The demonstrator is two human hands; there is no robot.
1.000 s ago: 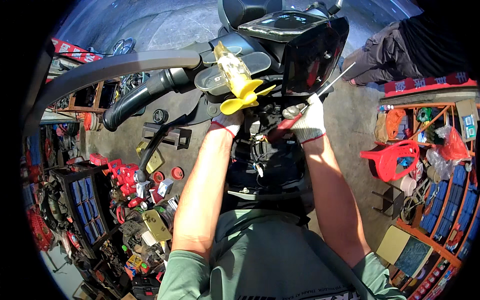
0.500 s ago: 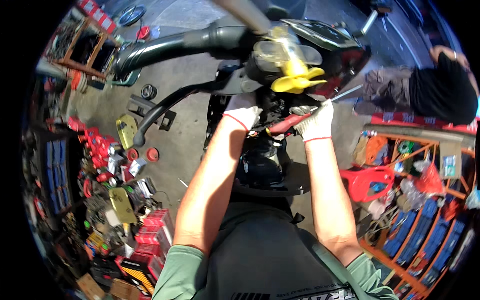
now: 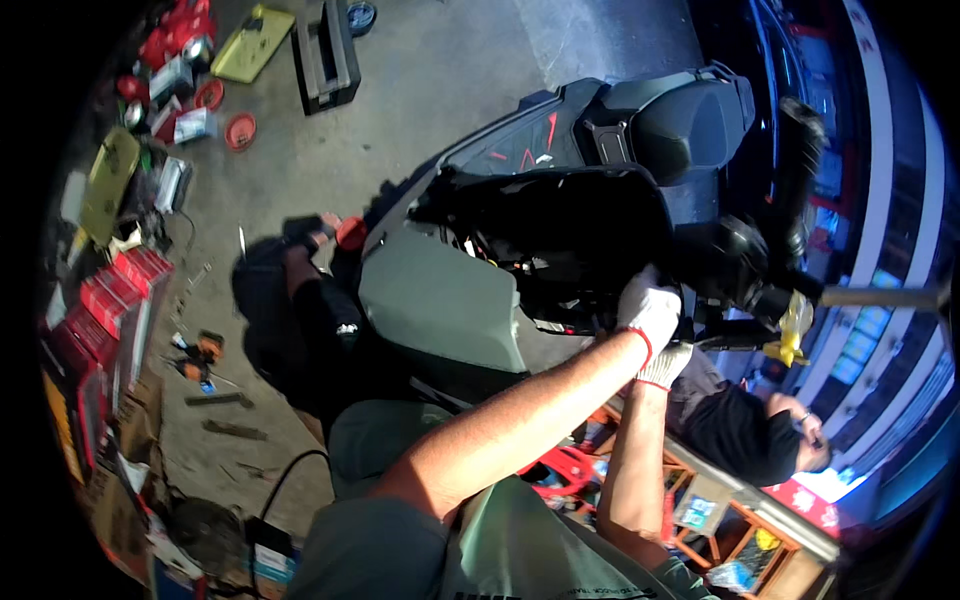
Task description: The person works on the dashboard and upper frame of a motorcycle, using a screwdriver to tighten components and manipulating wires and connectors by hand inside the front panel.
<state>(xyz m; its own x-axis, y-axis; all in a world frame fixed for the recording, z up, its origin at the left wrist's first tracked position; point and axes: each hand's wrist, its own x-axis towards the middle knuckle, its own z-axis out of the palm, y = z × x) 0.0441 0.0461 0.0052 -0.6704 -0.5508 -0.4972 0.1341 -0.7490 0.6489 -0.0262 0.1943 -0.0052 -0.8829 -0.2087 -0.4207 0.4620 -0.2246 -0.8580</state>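
Scooter (image 3: 570, 225) is opened right up — dark body, big black hollow (image 3: 590, 215) near the handlebar (image 3: 798, 170), insides mostly too dark to make out. A smooth grey-green panel (image 3: 440, 300) borders that hollow on the side away from the handlebar — looks matte.

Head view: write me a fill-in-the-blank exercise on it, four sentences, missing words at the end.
1. The left hand wears a glove coloured ____.
2. The edging at that glove's wrist is coloured ____.
3. Of the person's own two hands, the left and the right hand, the one lower in the picture is the ____ one.
4. To the right of the scooter's green-grey panel, the propeller is coloured ____.

Missing words: white; red; right; yellow.
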